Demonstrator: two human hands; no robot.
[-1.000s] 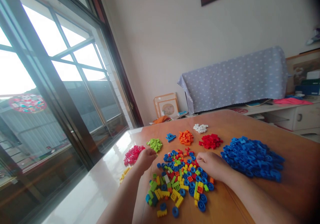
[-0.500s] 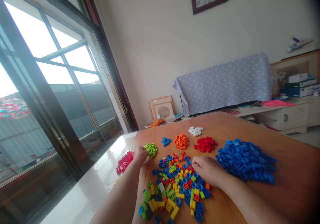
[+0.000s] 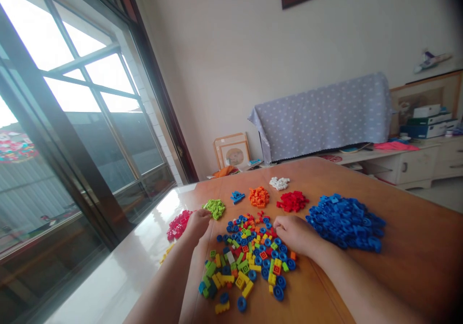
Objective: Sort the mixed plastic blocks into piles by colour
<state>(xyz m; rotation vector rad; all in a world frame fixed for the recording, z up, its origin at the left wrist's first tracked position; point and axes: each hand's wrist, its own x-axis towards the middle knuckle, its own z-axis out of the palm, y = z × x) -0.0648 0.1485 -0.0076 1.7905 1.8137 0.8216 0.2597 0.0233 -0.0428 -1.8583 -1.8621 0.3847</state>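
A mixed heap of toy building bricks [image 3: 240,280] in yellow, green, red, orange and blue, with blue rings among them, spreads over the wooden table in front of me. My left hand [image 3: 197,223] is closed beside the heap of lime-green bricks [image 3: 214,209], and the pink-red bricks [image 3: 178,226] lie partly behind it. At the right edge of the mixed heap, my right hand [image 3: 293,232] has its fingers curled together. Whatever either hand may hold is hidden. A big blue heap [image 3: 343,222] lies to the right of my right hand.
Farther back on the table [image 3: 408,232] lie small heaps of blue pieces [image 3: 237,197], orange bricks [image 3: 259,196], red bricks [image 3: 292,201] and white pieces [image 3: 279,183]. Some yellow bricks [image 3: 166,253] show beside my left forearm. A cloth-covered object [image 3: 321,116] stands beyond the table.
The view has tilted and shifted slightly. My left hand has drawn back a little from the lime-green heap. My right hand stays by the right edge of the mixed heap.
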